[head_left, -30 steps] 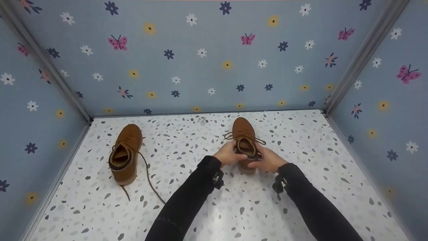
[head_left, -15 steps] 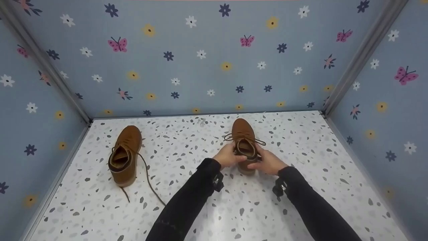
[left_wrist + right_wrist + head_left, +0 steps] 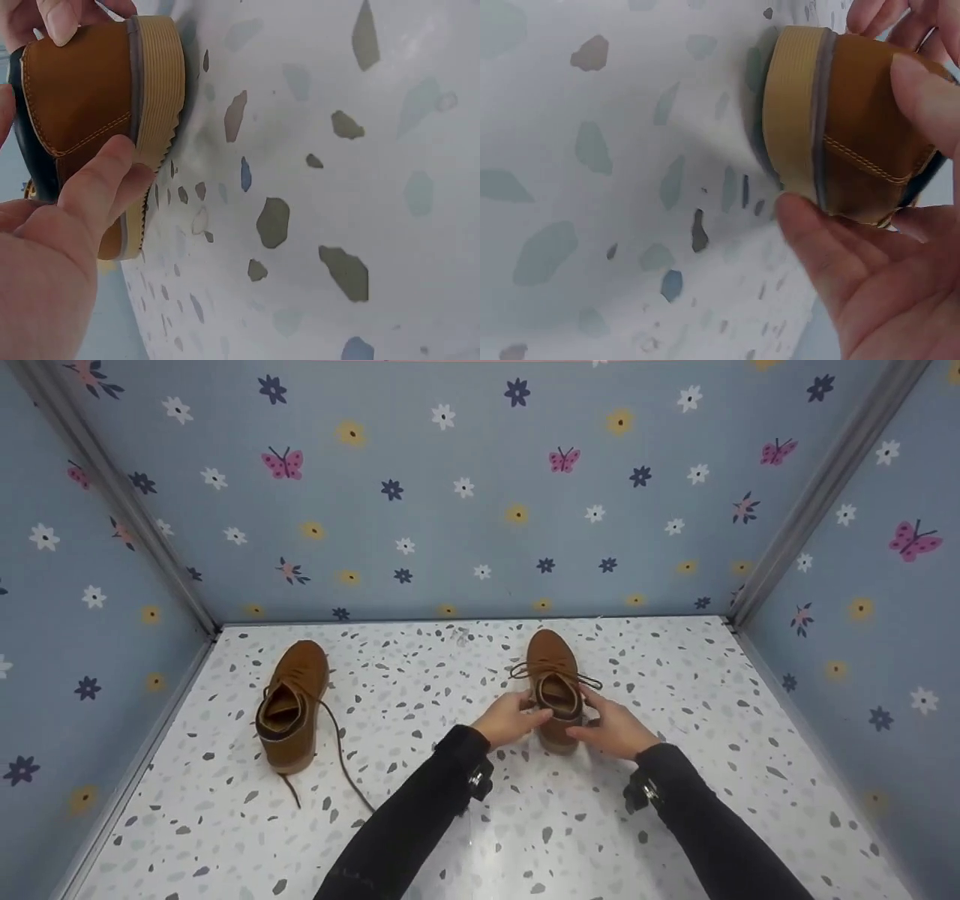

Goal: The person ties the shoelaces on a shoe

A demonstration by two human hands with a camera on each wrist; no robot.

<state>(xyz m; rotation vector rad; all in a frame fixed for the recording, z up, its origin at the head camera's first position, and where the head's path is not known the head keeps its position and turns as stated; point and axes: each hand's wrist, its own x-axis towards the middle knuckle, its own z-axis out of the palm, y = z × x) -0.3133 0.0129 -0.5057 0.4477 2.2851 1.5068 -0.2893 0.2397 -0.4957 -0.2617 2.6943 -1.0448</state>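
In the head view a brown lace-up shoe (image 3: pixel 551 646) stands right of the middle on the floor, toe toward the back wall, its laces tied in a bow (image 3: pixel 553 666). My left hand (image 3: pixel 510 721) is at its left side, fingers along the side and thumb near the collar. On the other side my right hand (image 3: pixel 615 729) has its thumb at the heel and its fingers along the shoe. Both wrist views show the heel's pale ribbed sole (image 3: pixel 163 75), with extended fingertips right at it. A matching shoe (image 3: pixel 307 660) stands apart on the left.
From the left shoe a long loose lace (image 3: pixel 341 754) runs toward my left sleeve, and a short lace end (image 3: pixel 291 791) lies behind its heel. Blue patterned panels (image 3: pixel 465 532) enclose the speckled white floor (image 3: pixel 420 682) at the back and both sides.
Both hands have eased slightly outward from the right shoe, the left thumb lifting off the collar. The shoe has kept its place on the floor; the head view has shifted a little.
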